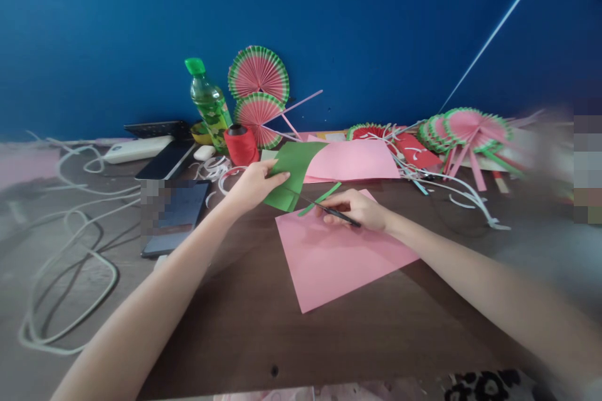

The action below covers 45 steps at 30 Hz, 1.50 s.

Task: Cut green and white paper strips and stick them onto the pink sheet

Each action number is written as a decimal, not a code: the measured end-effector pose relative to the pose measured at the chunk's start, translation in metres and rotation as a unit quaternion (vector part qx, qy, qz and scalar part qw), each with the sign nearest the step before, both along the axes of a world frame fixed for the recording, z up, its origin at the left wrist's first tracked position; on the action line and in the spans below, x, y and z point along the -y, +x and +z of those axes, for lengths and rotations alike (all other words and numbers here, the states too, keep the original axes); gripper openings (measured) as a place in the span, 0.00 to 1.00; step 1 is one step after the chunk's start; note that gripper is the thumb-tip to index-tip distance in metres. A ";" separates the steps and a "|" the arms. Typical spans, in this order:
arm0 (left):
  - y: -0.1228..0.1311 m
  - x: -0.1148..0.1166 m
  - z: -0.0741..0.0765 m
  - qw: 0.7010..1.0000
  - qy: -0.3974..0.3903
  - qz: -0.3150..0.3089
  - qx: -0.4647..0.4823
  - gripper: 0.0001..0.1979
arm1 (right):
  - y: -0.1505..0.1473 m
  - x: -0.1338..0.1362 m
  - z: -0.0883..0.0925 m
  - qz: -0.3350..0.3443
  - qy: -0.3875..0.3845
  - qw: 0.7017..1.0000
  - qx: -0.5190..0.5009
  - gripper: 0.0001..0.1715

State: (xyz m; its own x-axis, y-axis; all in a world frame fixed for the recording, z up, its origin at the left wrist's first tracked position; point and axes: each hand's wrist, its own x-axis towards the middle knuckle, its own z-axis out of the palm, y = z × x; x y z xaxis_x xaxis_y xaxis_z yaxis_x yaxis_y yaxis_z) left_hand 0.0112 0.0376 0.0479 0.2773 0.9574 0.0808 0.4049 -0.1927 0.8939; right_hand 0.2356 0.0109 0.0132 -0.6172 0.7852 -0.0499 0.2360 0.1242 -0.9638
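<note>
While the left hand (pixel 258 185) pinches green paper (pixel 296 166), thumb on top, the right hand (pixel 360 208) is curled round scissors (pixel 347 217) over a pink sheet (pixel 324 272) | green paper: left of and slightly beyond right hand | scissors' long axis points leftward at paper's lower right edge (contact? can't tell) | green strip (pixel 332 190) crosses blades | left hand nearer paper

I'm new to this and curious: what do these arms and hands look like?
They are a person's, not a machine's. The left hand and right hand wear no gloves, and no rings, watches or bracelets show. The left forearm and right forearm are bare, with no sleeves, cables or markings in view.
</note>
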 end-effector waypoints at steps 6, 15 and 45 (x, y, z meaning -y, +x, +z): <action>-0.001 -0.002 -0.002 1.000 -0.015 -0.015 0.006 0.12 | 0.000 0.001 0.001 0.002 -0.002 1.000 -0.003 0.14; -0.002 -0.003 -0.003 0.999 -0.003 -0.032 0.010 0.11 | 0.000 0.000 0.000 0.005 -0.003 1.000 -0.009 0.15; -0.001 -0.002 -0.002 0.999 -0.033 -0.023 0.003 0.13 | 0.001 -0.003 -0.002 0.000 0.012 1.000 0.014 0.17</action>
State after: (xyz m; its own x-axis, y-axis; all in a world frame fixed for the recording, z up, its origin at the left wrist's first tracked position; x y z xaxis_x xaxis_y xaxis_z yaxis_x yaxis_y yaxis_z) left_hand 0.0101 0.0396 0.0455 0.3201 0.9472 0.0198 0.3924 -0.1516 0.9072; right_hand 0.2363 0.0139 0.0110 -0.6159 0.7864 -0.0474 0.2620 0.1478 -0.9537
